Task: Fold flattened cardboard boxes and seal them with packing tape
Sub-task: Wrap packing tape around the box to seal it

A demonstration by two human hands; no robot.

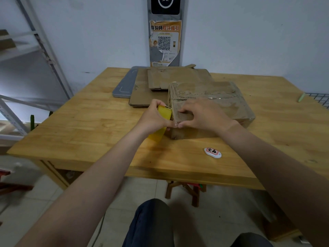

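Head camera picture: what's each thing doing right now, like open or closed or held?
cardboard box: folded up, flaps closed, taped, lying on the table.
tape roll: held against the box's left end.
left hand: grips the tape roll.
right hand: holds the box's near corner.
flat boxes: flat, stacked at the back.
poster: torn, peeling at the edges.

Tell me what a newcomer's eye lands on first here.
The bright yellow tape roll, gripped by the left hand over the table. Right beside it, the right hand pinches the near corner of a taped cardboard box; flattened boxes lie stacked behind, below a torn QR poster.
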